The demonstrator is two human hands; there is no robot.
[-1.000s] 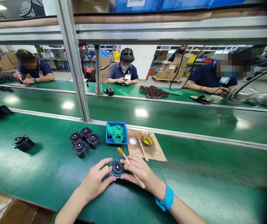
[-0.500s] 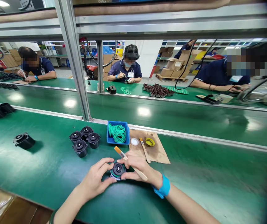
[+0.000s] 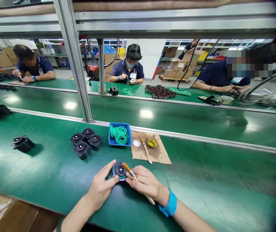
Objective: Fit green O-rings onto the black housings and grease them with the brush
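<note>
My left hand [image 3: 101,187] grips a round black motor housing [image 3: 119,168] by its left and near sides, holding it just over the green bench or on it; I cannot tell which. A green rubber ring [image 3: 123,177] shows along the housing's near edge. In my right hand [image 3: 147,183] is a paintbrush [image 3: 126,167] with orange bristles and a pale wooden handle. Its bristle end lies across the housing's right side, and that hand's fingertips meet the housing's near right edge. Beyond my hands stands a blue bin [image 3: 120,144] of green rubber rings [image 3: 121,134].
Several black housings [image 3: 81,149] cluster to the left, with another [image 3: 22,143] farther left. Stained cardboard [image 3: 161,154] carries a second brush [image 3: 147,151], a yellow-rimmed lid [image 3: 151,143] and a white disc [image 3: 136,142]. A metal post [image 3: 75,64] rises beyond; co-workers sit across the bench.
The brush has swung down in my right hand, its bristles now over the housing. My right fingers have shifted to the near right edge. The whole view has moved slightly.
</note>
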